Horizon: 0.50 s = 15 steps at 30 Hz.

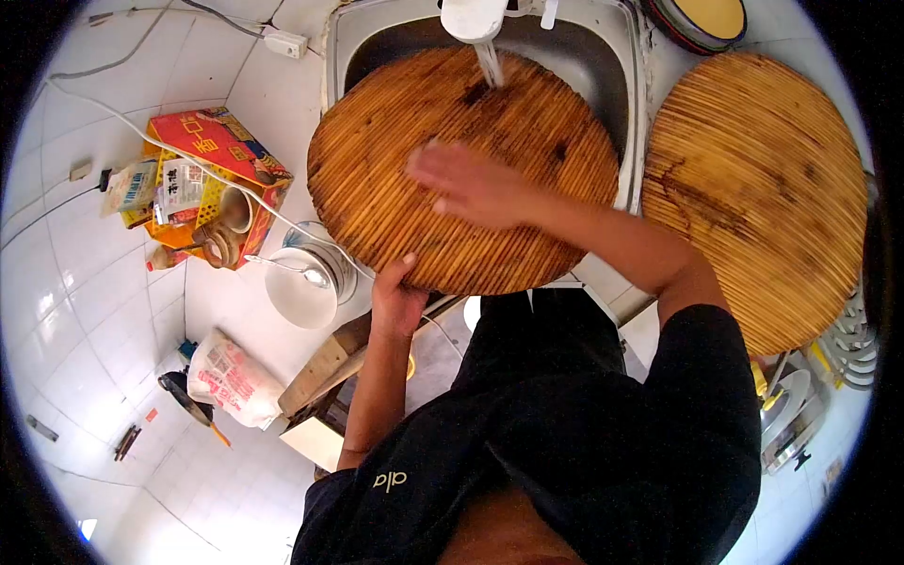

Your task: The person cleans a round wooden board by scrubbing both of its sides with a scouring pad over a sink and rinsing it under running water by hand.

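Note:
A large round slatted wooden board (377,179), wet and dark-stained in places, lies tilted over the sink (603,56). Water runs onto its far part from the white faucet (474,17). My left hand (399,299) grips the near left edge, thumb on top and fingers hidden underneath. Over the middle of the board is my right hand (476,185), smeared by motion, its fingers stretched out flat with nothing visible in them. Whether the palm presses on the wood or hovers just above it, I cannot tell.
A second round slatted board (763,198) rests on the right. On the left stand a red and yellow box (221,141) with packets and jars, and a white bowl (299,297) with a spoon. A white cable (141,132) crosses there. Stacked round containers (706,19) sit top right.

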Motion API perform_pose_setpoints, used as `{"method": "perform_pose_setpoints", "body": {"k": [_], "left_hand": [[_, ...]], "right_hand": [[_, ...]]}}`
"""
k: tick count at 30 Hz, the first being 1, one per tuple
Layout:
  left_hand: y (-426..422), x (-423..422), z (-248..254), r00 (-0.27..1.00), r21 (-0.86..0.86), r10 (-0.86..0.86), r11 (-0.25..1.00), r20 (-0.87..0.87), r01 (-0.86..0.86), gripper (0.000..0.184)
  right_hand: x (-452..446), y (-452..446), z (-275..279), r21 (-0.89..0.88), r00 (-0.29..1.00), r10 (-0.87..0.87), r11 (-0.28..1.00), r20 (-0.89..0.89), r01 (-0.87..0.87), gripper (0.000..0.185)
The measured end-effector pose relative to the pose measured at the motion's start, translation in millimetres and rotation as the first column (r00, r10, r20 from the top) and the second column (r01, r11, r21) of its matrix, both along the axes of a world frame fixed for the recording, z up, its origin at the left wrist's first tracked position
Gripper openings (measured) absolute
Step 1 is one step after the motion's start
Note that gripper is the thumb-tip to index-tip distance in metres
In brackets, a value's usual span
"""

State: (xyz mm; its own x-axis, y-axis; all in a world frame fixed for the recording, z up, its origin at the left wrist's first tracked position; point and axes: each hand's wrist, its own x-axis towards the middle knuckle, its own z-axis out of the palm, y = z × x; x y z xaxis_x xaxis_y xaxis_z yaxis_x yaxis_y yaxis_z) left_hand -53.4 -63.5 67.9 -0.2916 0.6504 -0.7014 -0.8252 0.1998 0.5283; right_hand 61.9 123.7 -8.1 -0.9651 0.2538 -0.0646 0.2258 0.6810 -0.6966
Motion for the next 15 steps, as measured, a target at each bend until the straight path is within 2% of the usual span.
{"method": "perform_pose_setpoints", "body": {"k": [1,3,5,8,9,11,12,13,15], "left_hand": [[-2,-1,-2,1.000,0.015,-0.007,1.000,0.012,0.007,0.053],[-3,5,2,1.000,0.039,-0.007,0.999,0.012,0.006,0.055],[1,15,20,1.000,0.064,0.013,0.998,-0.027,-0.011,0.055],[-9,36,45,0.995,0.031,0.042,0.999,-0.094,-0.039,0.056],[-15,37,47,0.998,0.056,0.026,0.998,-0.062,-0.023,0.060],[-20,50,45,0.998,0.046,0.042,0.998,-0.046,-0.040,0.060],[-21,61,42,0.998,0.042,0.053,0.998,-0.041,-0.052,0.061],[-20,71,37,0.998,-0.034,0.058,0.998,-0.006,-0.059,0.059],[-12,88,20,0.999,-0.006,0.033,0.999,0.024,-0.033,0.056]], "right_hand": [[5,27,-24,0.038,0.997,-0.056,0.998,0.056,0.053,0.068],[23,92,-34,-0.161,0.883,-0.260,0.925,0.391,0.343,0.067],[42,133,-94,0.003,0.678,-0.449,0.835,0.582,0.550,0.067],[41,128,-89,0.158,0.728,-0.499,0.859,0.471,0.486,0.069],[37,116,-63,0.068,0.811,-0.435,0.893,0.391,0.446,0.073],[23,69,-11,0.020,0.871,-0.325,0.940,0.368,0.342,0.076],[22,45,3,0.025,0.939,-0.224,0.974,0.260,0.225,0.076],[23,26,12,0.044,0.982,-0.115,0.993,0.151,0.109,0.077],[27,-1,1,0.048,0.994,-0.106,0.993,-0.009,0.106,0.078]]}}
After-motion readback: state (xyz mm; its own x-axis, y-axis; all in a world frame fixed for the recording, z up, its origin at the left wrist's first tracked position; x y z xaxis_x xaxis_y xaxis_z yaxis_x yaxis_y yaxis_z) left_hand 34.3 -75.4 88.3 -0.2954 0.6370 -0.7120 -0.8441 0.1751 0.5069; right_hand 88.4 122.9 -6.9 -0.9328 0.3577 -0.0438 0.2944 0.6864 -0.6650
